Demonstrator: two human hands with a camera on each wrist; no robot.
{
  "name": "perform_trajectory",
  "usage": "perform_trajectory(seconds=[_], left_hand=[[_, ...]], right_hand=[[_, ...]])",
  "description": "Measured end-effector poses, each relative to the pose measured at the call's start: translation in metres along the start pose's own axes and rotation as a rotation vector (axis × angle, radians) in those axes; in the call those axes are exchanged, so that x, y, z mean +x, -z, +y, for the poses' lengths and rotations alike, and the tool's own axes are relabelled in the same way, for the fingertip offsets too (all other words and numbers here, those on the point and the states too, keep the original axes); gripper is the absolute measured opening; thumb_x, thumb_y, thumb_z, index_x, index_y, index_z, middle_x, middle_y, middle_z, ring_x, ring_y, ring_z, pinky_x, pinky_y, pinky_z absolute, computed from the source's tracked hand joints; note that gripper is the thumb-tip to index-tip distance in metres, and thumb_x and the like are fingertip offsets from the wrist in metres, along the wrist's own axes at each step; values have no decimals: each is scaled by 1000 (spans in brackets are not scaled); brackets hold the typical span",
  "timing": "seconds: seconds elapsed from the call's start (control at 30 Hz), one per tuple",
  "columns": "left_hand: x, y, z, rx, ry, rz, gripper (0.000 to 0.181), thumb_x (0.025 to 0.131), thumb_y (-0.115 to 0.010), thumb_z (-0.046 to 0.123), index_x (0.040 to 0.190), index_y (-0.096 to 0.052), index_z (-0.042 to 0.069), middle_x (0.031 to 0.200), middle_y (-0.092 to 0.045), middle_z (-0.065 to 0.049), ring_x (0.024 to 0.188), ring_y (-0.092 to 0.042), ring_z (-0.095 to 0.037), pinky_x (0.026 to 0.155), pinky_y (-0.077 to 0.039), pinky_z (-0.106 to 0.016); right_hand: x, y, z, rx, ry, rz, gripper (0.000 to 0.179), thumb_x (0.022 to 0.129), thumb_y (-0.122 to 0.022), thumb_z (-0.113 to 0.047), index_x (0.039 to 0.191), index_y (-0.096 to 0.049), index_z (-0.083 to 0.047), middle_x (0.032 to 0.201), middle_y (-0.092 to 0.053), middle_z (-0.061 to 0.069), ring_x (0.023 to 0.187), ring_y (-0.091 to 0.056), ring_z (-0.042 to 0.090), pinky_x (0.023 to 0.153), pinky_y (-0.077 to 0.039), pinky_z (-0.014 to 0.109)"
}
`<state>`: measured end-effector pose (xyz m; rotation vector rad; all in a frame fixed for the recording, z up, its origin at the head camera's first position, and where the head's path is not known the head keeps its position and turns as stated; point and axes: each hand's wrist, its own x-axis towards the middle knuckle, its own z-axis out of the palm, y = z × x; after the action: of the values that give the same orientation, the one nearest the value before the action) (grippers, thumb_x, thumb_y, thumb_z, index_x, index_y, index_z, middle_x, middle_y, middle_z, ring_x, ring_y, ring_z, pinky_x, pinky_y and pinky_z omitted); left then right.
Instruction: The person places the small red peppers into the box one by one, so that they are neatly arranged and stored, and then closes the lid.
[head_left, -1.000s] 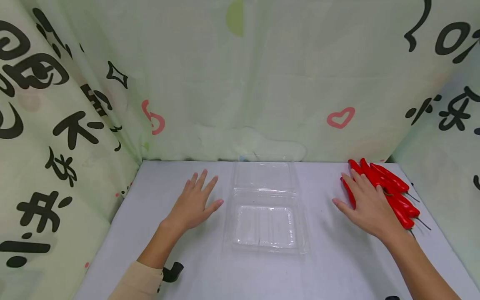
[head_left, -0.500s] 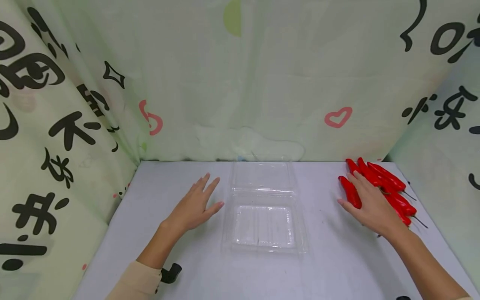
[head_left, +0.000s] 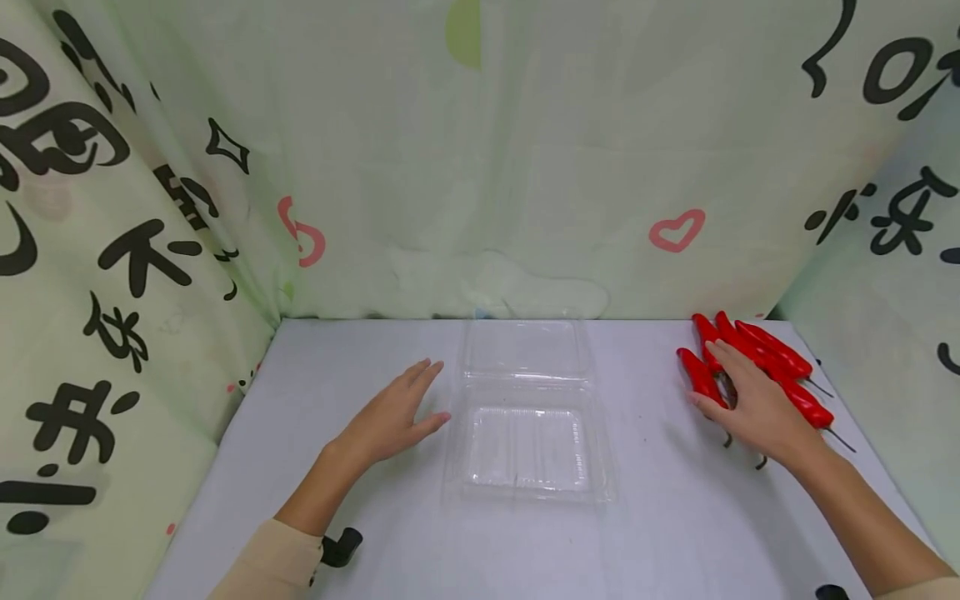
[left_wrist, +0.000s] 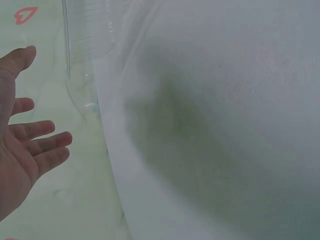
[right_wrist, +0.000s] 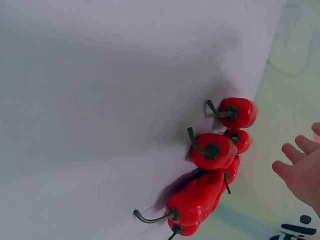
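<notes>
Several red chili peppers (head_left: 776,354) with green stems lie in a pile at the table's back right. My right hand (head_left: 765,412) is over the pile, fingers extended, and hides part of it. In the right wrist view, that hand (right_wrist: 302,170) appears apart from the peppers (right_wrist: 197,195), holding nothing. One pepper (head_left: 699,375) shows just left of its fingers. A clear plastic clamshell box (head_left: 528,450) stands unfolded mid-table, its lid (head_left: 525,350) toward the back. Left of the box hovers my left hand (head_left: 390,417), fingers straight; the left wrist view shows its palm bare.
The white table (head_left: 645,533) ends at a pale green printed curtain (head_left: 420,167) behind, and more curtain hangs at both sides. Below my left wrist a black curved piece (head_left: 342,547) shows by the sleeve.
My right hand has shifted a little to the right, uncovering more of the leftmost pepper and some stems. The left hand's fingers have drawn closer together. The box stays in place.
</notes>
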<state>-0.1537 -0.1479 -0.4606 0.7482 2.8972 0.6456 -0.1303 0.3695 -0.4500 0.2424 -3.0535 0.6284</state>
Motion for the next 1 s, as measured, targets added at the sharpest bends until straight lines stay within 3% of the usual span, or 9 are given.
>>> perform_trajectory(seconds=[0.13, 0.33, 0.53, 0.73, 1.0], left_hand=[[0, -1, 2, -54, 2, -9, 79, 98, -72, 38, 161, -33, 10, 162, -40, -17, 147, -45, -35, 116, -46, -52], [-2, -2, 5, -162, 61, -43, 80, 96, -74, 36, 161, -34, 12, 161, -43, -14, 146, -47, -33, 116, -46, -51], [-1, -7, 3, -310, 85, -61, 81, 94, -78, 31, 159, -36, 9, 158, -46, -16, 130, -62, -34, 105, -54, -52], [4, -11, 4, -453, 108, -83, 80, 93, -79, 25, 158, -36, 6, 152, -53, -16, 121, -68, -33, 98, -60, -48], [7, -18, 4, -529, 203, -110, 79, 92, -80, 25, 156, -39, 4, 138, -65, -14, 103, -73, -20, 83, -62, -36]], right_hand=[[2, 0, 4, 20, -13, -26, 108, 82, -85, -32, 162, -20, -2, 158, -30, 35, 138, -32, 57, 80, -56, 73], [7, -4, 10, 44, -42, -60, 105, 85, -83, -34, 162, -20, 0, 157, -29, 36, 136, -33, 58, 80, -57, 72], [12, -7, 15, 56, -68, -87, 106, 85, -83, -36, 162, -20, 0, 156, -29, 37, 135, -33, 59, 81, -58, 71], [14, -8, 20, 62, -85, -109, 108, 83, -85, -37, 161, -20, 0, 155, -29, 38, 133, -33, 59, 80, -59, 70], [17, -12, 23, 78, -102, -119, 107, 85, -83, -40, 161, -20, 0, 155, -29, 38, 133, -32, 59, 82, -58, 71]])
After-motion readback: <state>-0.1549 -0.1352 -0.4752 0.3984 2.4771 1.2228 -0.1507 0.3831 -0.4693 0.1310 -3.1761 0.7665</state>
